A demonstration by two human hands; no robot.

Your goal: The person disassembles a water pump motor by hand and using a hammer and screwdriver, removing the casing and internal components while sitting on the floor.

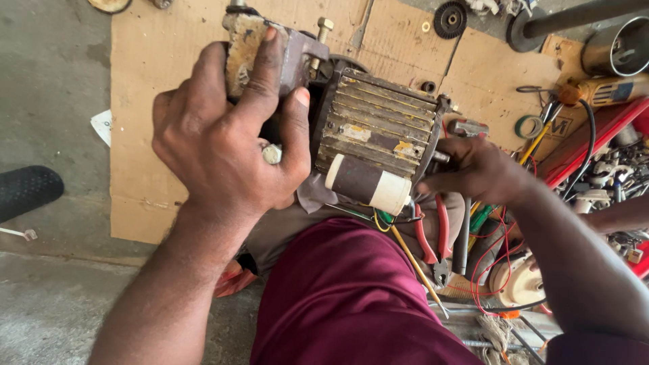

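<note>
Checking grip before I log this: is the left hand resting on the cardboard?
No, the left hand is wrapped around the worn metal end of the motor, raised above the cardboard.

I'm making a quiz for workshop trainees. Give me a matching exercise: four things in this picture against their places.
Things:
1. left hand
2. right hand
3. cylinder
4. pliers

Places:
A. against the motor's ribbed side
B. on the motor's right end
C. below the right hand, red handles
D. gripping the motor's rusty left end

Pairs: 1-D, 2-B, 3-A, 4-C
</note>
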